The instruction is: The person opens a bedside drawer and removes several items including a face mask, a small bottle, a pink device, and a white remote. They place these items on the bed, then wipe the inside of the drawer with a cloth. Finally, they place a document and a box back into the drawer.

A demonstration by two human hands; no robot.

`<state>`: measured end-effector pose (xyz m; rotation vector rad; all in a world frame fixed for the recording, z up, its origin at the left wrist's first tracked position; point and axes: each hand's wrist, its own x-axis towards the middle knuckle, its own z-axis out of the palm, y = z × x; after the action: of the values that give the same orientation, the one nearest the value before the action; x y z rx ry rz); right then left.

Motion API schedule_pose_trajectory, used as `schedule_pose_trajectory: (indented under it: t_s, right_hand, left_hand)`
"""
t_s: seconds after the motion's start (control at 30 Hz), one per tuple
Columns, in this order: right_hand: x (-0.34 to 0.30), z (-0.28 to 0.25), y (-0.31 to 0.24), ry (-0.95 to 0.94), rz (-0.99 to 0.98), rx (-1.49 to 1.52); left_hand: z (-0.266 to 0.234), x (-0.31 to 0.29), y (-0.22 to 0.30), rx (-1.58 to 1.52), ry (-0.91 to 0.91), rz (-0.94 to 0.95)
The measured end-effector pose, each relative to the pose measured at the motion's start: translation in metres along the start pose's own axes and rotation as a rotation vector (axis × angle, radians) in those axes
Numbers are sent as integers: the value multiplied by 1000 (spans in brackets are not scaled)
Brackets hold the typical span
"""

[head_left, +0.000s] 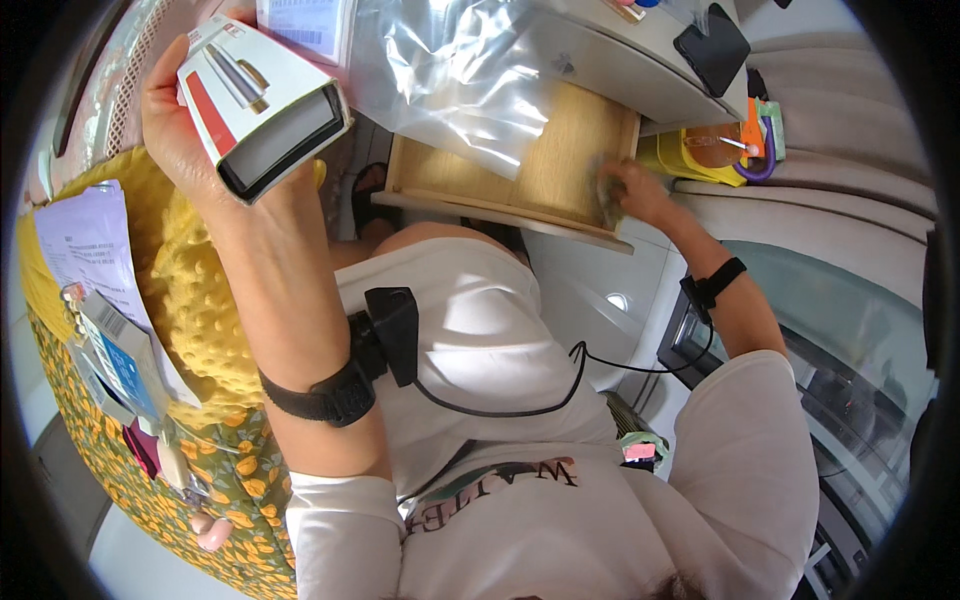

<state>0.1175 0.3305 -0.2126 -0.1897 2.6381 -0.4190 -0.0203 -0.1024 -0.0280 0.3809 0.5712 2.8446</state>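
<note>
A small white, red and black carton [262, 118] with a pen pictured on it is held up at the upper left. My left hand [182, 150] is closed around it, thumb along its left side; most of the fingers are behind the box. At the right end of an open wooden drawer [570, 150], my right hand [637, 190] has its fingers curled in over the inner corner. A greyish, blurred thing [606, 192] is at those fingertips, too smeared to name. A large clear plastic bag [440, 75] lies over the drawer's left and back part.
On the white cabinet top rests a black phone [712, 50]. A yellow container [695, 155] stands right of the drawer. To the left, a yellow blanket [195, 290] bears a lilac pouch [90, 240] and small boxes [122, 355]. A black cable [500, 412] runs between my wrists.
</note>
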Motion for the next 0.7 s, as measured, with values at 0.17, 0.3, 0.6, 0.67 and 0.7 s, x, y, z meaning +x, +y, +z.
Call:
schedule_pose_trajectory:
  t_s: [0.17, 0.3, 0.6, 0.67, 0.7]
  right_hand:
    - [50, -7, 3, 356, 21, -571]
    - [60, 7, 1, 60, 155, -837]
    - [24, 34, -37, -250, 305, -318]
    - [5, 42, -38, -250, 228, -174]
    - [1, 45, -36, -230, 200, -130]
  left_hand:
    - [-6, 3, -5, 13, -31, 48]
    - [-9, 4, -7, -117, -52, 51]
    - [-9, 6, -1, -85, -38, 62]
    - [-5, 5, -5, -105, 35, 155]
    - [-2, 6, -5, -43, 159, 217]
